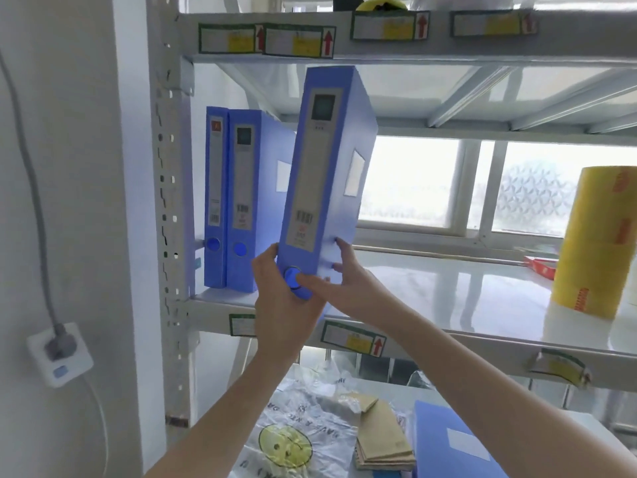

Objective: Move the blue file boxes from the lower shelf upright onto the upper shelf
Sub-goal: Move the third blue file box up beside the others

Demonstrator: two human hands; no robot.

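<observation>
Both hands hold a blue file box (325, 160) upright, spine towards me, its top leaning slightly right, its bottom at the front edge of the upper shelf (448, 288). My left hand (281, 291) grips the bottom left corner. My right hand (339, 281) clasps the bottom right, thumb beside the spine's finger hole. Two blue file boxes stand upright at the shelf's left end: one (215, 198) against the post, the other (250, 201) beside it. Another blue file box (451, 443) lies flat on the lower shelf, partly behind my right forearm.
A tall stack of yellow tape rolls (596, 239) and a red packet (539, 265) stand at the upper shelf's right. Plastic bags (303, 432) and brown envelopes (382, 439) lie on the lower shelf. A wall socket with plug (60, 353) sits left of the shelf post (170, 201).
</observation>
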